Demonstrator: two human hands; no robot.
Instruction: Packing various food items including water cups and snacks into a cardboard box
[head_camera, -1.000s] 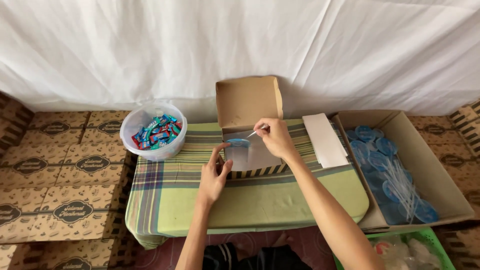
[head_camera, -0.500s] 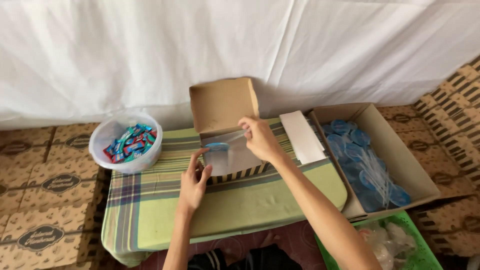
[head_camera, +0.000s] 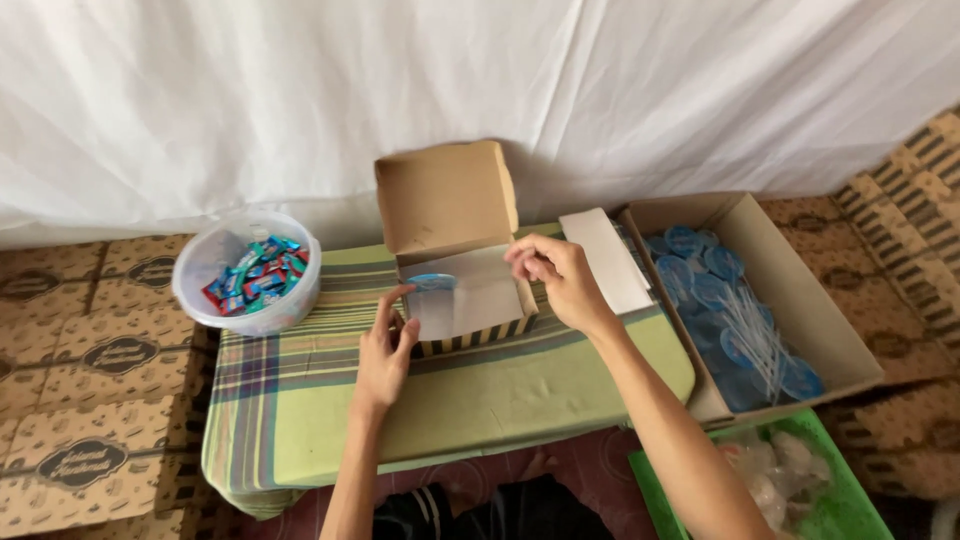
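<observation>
Fingers of left hand loosely open beside blue-lidded cup in brown box; right hand half-curled, empty.

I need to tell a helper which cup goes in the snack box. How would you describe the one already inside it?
Find the low table with the green plaid cloth; at its back stands an open cardboard box, lid upright. The clear cup with a blue lid sits in its left corner, by the left hand. It is alone; the other blue-lidded cups fill the carton at right.
</observation>
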